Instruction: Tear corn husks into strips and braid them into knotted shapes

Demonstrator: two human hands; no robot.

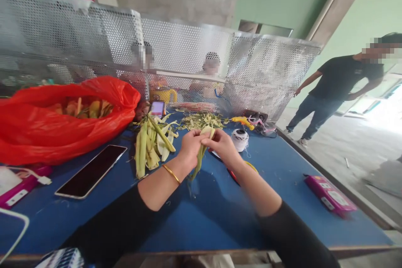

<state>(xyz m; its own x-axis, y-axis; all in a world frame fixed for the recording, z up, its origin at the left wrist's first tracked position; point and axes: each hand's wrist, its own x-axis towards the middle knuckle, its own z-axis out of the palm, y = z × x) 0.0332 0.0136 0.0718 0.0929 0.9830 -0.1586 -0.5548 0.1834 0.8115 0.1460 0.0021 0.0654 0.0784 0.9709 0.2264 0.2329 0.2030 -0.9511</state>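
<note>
Both hands meet over the middle of the blue table, pinching one pale green corn husk whose long end hangs down. My left hand, with a gold bangle at the wrist, grips it from the left. My right hand has its thumb and fingers closed on the upper part. Left of them lies a bundle of long green husks. Just behind is a heap of shredded husk trimmings. A spool of white thread stands right of my right hand. Under the right forearm, a red-handled tool is mostly hidden.
A large red plastic bag and a black-screened phone occupy the left. A yellow tool and glasses lie at the back right; a magenta packet lies rightward. A perforated metal screen borders the back. A person stands beyond the table.
</note>
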